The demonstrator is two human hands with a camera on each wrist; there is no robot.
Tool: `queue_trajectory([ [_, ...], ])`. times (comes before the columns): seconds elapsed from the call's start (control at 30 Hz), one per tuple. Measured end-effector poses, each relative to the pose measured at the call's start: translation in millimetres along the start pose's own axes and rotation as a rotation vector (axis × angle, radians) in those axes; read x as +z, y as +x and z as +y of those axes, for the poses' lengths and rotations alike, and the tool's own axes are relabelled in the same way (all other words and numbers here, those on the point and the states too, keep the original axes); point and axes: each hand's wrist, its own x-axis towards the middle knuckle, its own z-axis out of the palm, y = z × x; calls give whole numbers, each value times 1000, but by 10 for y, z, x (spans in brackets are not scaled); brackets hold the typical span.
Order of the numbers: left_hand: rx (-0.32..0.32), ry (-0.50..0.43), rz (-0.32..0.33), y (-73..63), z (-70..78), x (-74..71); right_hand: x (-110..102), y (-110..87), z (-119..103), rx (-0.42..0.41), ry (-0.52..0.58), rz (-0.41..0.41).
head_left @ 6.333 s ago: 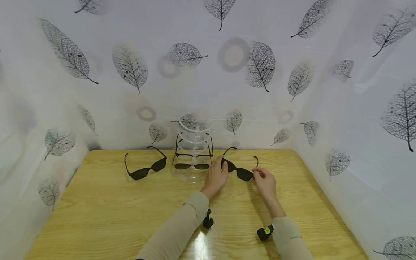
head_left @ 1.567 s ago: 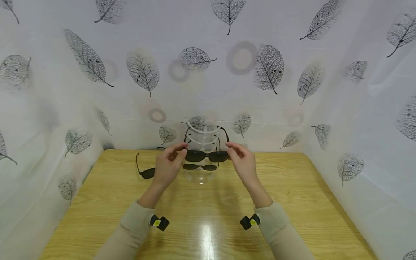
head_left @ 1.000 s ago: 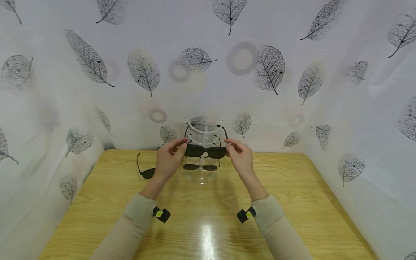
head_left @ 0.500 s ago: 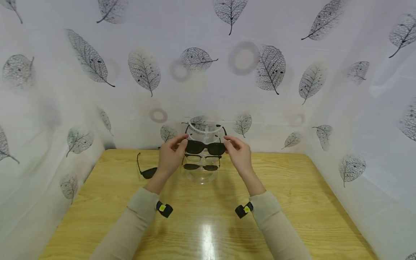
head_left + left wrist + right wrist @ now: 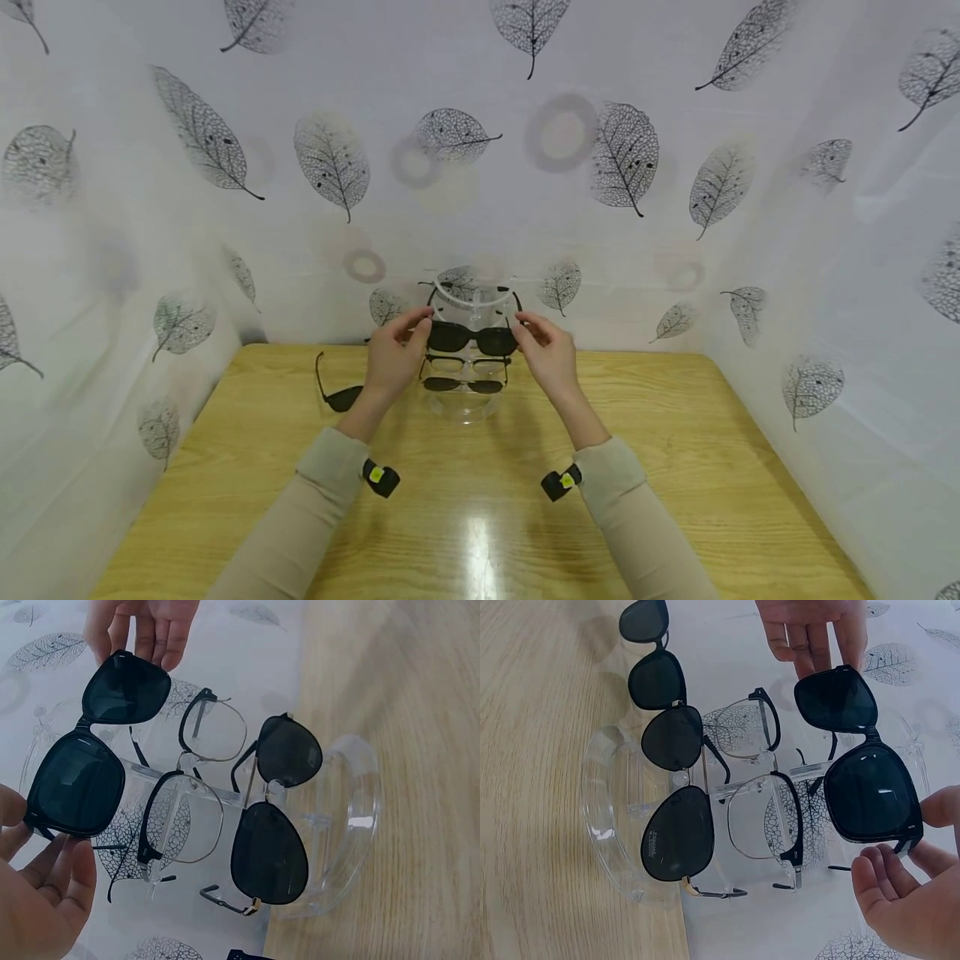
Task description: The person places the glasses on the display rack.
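Note:
Both hands hold one pair of black sunglasses (image 5: 474, 338) by its two outer ends, at the clear display stand (image 5: 465, 408). My left hand (image 5: 395, 356) pinches the left hinge end, thumb in front. On the other end, my right hand (image 5: 549, 356) pinches in the same way. Below on the stand sit half-rim eyeglasses (image 5: 763, 817) with clear lenses. Lowest are thin-framed aviator sunglasses (image 5: 270, 853) with dark lenses. In the left wrist view the held pair's lenses (image 5: 77, 784) face out, level with the stand's upper part.
Another pair of black sunglasses (image 5: 342, 399) lies on the wooden table (image 5: 480, 492) left of the stand, partly behind my left forearm. A white leaf-print curtain (image 5: 480, 200) closes off the back and sides.
Earlier the sunglasses lay on the table right of the stand, touched by both hands. They have since been lifted to the stand, raised slightly above the half-rim eyeglasses; in the last half second they barely moved.

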Motion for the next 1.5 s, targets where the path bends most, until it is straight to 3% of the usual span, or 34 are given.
queue_trajectory([
  [0.37,-6,-13,2,9,-4,-1,-3,-6,-6,2,-4,-24],
  [0.73,-3,8,-10,34,-21,-4,-34,-155,-372,-41,-28,-36],
  [0.97,-1,22,-19,40,-48,-5,-4,-145,-320,-76,-37,-8],
  [1.5,26,13,-14,7,-73,5,0,-165,-288,-39,-16,-3],
])
